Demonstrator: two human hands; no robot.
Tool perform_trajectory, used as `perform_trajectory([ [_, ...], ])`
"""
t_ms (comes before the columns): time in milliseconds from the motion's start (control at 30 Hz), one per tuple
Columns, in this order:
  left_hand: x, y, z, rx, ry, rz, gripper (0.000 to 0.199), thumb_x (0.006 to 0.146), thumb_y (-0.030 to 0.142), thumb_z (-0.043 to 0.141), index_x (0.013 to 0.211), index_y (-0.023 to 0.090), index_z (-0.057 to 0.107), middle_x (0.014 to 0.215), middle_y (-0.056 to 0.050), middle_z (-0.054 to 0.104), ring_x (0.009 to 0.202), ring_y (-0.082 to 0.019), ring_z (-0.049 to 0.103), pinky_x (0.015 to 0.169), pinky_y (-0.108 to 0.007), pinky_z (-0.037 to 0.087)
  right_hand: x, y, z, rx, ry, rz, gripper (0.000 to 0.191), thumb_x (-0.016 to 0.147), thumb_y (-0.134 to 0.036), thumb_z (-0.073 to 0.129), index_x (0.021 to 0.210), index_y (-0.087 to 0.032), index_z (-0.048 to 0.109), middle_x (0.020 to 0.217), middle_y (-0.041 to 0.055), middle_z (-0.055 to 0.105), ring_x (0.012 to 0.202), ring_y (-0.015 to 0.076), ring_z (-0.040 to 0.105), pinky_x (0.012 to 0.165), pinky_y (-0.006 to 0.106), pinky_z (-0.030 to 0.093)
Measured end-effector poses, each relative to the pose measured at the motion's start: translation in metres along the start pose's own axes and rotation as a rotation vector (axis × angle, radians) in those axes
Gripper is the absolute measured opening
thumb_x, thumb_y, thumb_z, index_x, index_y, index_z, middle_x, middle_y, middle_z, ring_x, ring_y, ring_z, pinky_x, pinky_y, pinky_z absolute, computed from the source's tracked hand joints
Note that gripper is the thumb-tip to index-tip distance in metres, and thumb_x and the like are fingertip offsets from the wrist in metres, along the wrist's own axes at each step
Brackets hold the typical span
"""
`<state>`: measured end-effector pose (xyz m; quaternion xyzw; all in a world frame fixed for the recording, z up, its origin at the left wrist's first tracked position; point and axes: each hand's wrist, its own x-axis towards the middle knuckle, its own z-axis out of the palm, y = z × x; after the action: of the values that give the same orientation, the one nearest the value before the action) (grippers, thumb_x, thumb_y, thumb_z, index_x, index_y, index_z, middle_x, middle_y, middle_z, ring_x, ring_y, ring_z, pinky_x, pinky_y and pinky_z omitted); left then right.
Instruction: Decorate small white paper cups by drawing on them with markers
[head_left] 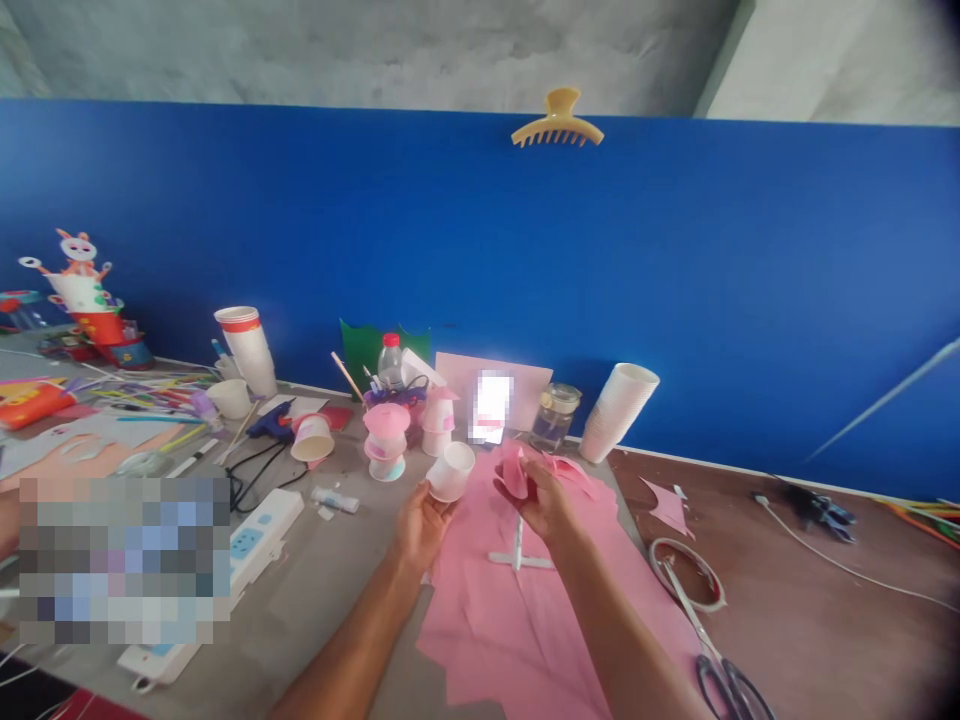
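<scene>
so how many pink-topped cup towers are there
2: the front tower stands left of the white cup in the left hand; the rear tower stands behind that cup.

Two bare forearms rise from the bottom edge and converge toward the lower centre of the frame. The left arm enters left of centre and slants up to the right; the right arm enters right of centre and slants up to the left. The left hand is half curled in a light hold, its thumb raised on the left and its other fingers reaching rightward below. The right hand sits slightly higher, its back showing, fingers bent leftward in a grip. The hands are apart, both wrists raised.
</scene>
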<state>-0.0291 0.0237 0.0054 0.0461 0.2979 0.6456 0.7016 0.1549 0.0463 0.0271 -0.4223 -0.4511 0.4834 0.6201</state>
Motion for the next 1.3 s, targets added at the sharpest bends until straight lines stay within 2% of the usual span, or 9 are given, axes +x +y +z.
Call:
perform_trajectory([
  [133, -0.011, -0.013, 0.005, 0.072, -0.132, -0.028, 0.005, 0.082, 0.016, 0.061, 0.087, 0.016, 0.061, 0.091, -0.006, 0.072, 0.086, -0.02, 0.069, 0.08, -0.038, 0.055, -0.021, -0.015, -0.019, 0.288, -0.078, 0.113, 0.022, 0.082, -0.044, 0.059, 0.09, -0.023, 0.061, 0.088, 0.0053, 0.068, 0.09, 0.0262, 0.067, 0.075, 0.051, 0.056],
  [233, -0.017, -0.02, 0.006, 0.147, -0.209, -0.008, 0.008, 0.077, 0.016, 0.066, 0.084, 0.016, 0.062, 0.091, -0.005, 0.071, 0.085, -0.02, 0.068, 0.08, -0.036, 0.055, -0.029, -0.016, -0.024, 0.36, -0.026, 0.112, 0.028, 0.083, -0.047, 0.054, 0.09, -0.022, 0.063, 0.091, 0.0077, 0.07, 0.096, 0.029, 0.066, 0.077, 0.052, 0.056],
  [400, -0.019, -0.026, 0.006, 0.259, -0.241, 0.002, 0.016, 0.072, 0.02, 0.072, 0.084, 0.014, 0.063, 0.088, -0.006, 0.071, 0.08, -0.019, 0.068, 0.075, -0.033, 0.056, -0.033, -0.007, -0.025, 0.331, 0.03, 0.137, 0.055, 0.087, -0.062, 0.038, 0.098, -0.016, 0.066, 0.1, 0.0144, 0.071, 0.105, 0.0307, 0.064, 0.086, 0.048, 0.053],
  [600, -0.024, -0.029, 0.008, 0.347, -0.242, -0.001, 0.024, 0.067, 0.026, 0.077, 0.083, 0.015, 0.063, 0.086, -0.005, 0.07, 0.078, -0.018, 0.066, 0.072, -0.036, 0.057, -0.035, 0.006, -0.023, 0.251, 0.061, 0.11, 0.063, 0.087, -0.065, 0.032, 0.111, -0.018, 0.065, 0.107, 0.0139, 0.07, 0.099, 0.0287, 0.066, 0.079, 0.044, 0.055],
  [667, -0.024, -0.031, 0.007, 0.404, -0.23, 0.028, 0.027, 0.064, 0.029, 0.079, 0.082, 0.014, 0.064, 0.084, -0.005, 0.069, 0.076, -0.018, 0.065, 0.07, -0.034, 0.056, -0.037, 0.01, -0.019, 0.212, 0.088, 0.044, 0.059, 0.089, -0.063, 0.033, 0.114, -0.02, 0.065, 0.112, 0.0128, 0.068, 0.103, 0.0279, 0.065, 0.079, 0.043, 0.055],
  [800, -0.023, -0.036, 0.003, 0.512, -0.198, 0.082, 0.029, 0.064, 0.033, 0.079, 0.081, 0.013, 0.066, 0.082, -0.005, 0.067, 0.075, -0.016, 0.064, 0.07, -0.031, 0.055, -0.046, 0.016, -0.01, 0.119, 0.1, -0.172, 0.041, 0.09, -0.049, 0.045, 0.115, -0.022, 0.063, 0.122, 0.0102, 0.063, 0.117, 0.0267, 0.057, 0.095, 0.045, 0.048],
  [900, -0.024, -0.037, 0.002, 0.508, -0.198, 0.097, 0.028, 0.066, 0.034, 0.078, 0.082, 0.013, 0.066, 0.083, -0.006, 0.068, 0.077, -0.017, 0.064, 0.074, -0.032, 0.055, -0.055, 0.018, -0.007, -0.161, 0.025, -0.367, 0.035, 0.09, -0.039, 0.051, 0.118, -0.022, 0.062, 0.124, 0.011, 0.061, 0.119, 0.0268, 0.054, 0.101, 0.047, 0.043],
  [1033, -0.028, -0.036, 0.005, 0.432, -0.225, 0.042, 0.028, 0.067, 0.032, 0.078, 0.084, 0.014, 0.066, 0.084, -0.006, 0.069, 0.077, -0.018, 0.065, 0.076, -0.035, 0.055, -0.061, 0.02, -0.005, -0.438, -0.029, -0.615, 0.034, 0.092, -0.027, 0.048, 0.124, -0.022, 0.058, 0.128, 0.0121, 0.058, 0.123, 0.0267, 0.051, 0.103, 0.05, 0.042],
  [1300, -0.031, -0.037, 0.007, 0.398, -0.231, -0.035, 0.026, 0.068, 0.029, 0.077, 0.084, 0.013, 0.065, 0.082, -0.006, 0.069, 0.076, -0.019, 0.065, 0.076, -0.039, 0.057, -0.061, 0.017, -0.005, -0.548, 0.018, -0.741, 0.04, 0.089, -0.02, 0.048, 0.129, -0.022, 0.051, 0.128, 0.0134, 0.056, 0.125, 0.0281, 0.048, 0.099, 0.053, 0.045],
])
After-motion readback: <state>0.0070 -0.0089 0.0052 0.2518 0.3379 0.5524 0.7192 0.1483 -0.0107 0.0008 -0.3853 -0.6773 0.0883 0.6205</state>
